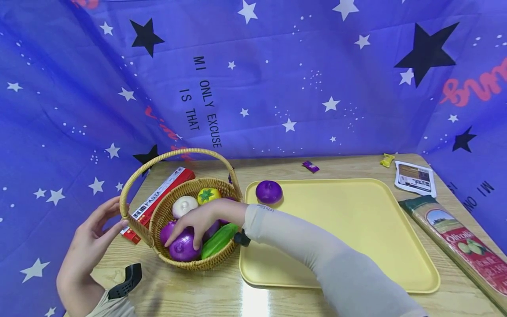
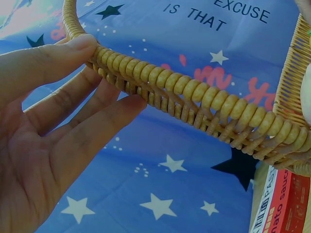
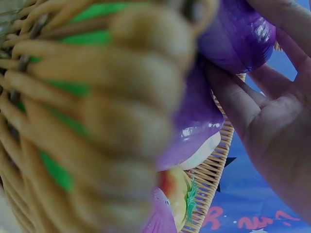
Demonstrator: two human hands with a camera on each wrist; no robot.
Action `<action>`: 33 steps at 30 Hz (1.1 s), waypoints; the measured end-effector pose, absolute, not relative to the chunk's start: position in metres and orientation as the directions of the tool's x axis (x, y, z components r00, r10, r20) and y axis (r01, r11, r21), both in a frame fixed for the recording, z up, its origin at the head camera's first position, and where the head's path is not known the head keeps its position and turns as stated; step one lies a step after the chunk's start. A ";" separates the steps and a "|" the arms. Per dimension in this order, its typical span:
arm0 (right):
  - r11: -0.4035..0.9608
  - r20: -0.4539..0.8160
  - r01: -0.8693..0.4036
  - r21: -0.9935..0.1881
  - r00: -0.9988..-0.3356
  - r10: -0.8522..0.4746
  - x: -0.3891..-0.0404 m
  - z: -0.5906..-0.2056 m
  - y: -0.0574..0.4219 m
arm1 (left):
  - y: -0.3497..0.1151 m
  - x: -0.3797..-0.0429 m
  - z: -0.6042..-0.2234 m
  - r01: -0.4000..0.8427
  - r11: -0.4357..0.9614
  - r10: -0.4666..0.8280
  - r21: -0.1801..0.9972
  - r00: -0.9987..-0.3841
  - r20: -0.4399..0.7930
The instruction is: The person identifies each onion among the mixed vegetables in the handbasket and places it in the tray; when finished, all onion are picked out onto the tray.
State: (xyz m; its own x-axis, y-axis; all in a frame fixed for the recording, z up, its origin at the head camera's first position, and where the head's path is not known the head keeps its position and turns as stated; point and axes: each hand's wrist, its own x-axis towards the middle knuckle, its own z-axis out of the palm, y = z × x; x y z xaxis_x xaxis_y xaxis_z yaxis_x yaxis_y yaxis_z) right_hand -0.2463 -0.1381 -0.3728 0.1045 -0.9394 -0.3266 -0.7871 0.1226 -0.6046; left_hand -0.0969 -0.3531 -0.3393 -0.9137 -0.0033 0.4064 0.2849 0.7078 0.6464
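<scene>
- Two hands we see at one wicker basket [image 1: 198, 265], which stands on the wooden table [image 1: 178, 290], left of a yellow tray [image 1: 336, 237].
- Our left hand [image 1: 85, 242] pinches the basket's handle [image 2: 184, 85] near its lower left end, thumb on one side and fingers on the other.
- Our right hand [image 1: 205, 215] reaches inside the basket, and we have its thumb and fingers curled round a glossy purple onion [image 1: 185, 250] at the near side.
- Beside that onion we find a green cucumber [image 1: 219, 241]; behind it, a white bulb [image 1: 185, 206] and a yellow fruit [image 1: 208, 193] with a green top. More purple pieces lie partly hidden under our hand.
- On the tray's far left corner we see another purple onion [image 1: 269, 192].
- Behind the basket, to its left, we note a red and white pasta box [image 1: 156, 197].
- Right of the tray we see a long Olivolla pack [image 1: 459, 237] and a white-edged pouch [image 1: 415, 178].
</scene>
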 end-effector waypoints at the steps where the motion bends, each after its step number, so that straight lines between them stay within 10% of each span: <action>1: 0.112 -0.323 -0.793 -0.598 0.111 -0.940 -0.246 -0.373 -0.138 | -0.353 -0.097 -0.340 0.284 0.708 -0.004 0.647 -0.914 0.405; 33: 0.127 -0.079 -0.703 -0.700 -0.101 -0.992 -0.276 -0.340 -0.074 | -0.353 -0.097 -0.339 0.302 0.684 0.001 0.664 -0.911 0.413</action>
State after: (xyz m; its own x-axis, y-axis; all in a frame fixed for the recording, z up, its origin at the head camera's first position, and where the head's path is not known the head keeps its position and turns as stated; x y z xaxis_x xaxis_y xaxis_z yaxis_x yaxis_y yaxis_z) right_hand -0.2761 -0.0744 -0.3399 -0.1007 -0.9918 -0.0787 -0.7027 0.1269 -0.7001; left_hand -0.0970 -0.3528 -0.3394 -0.9107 0.0012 0.4131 0.3020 0.6843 0.6637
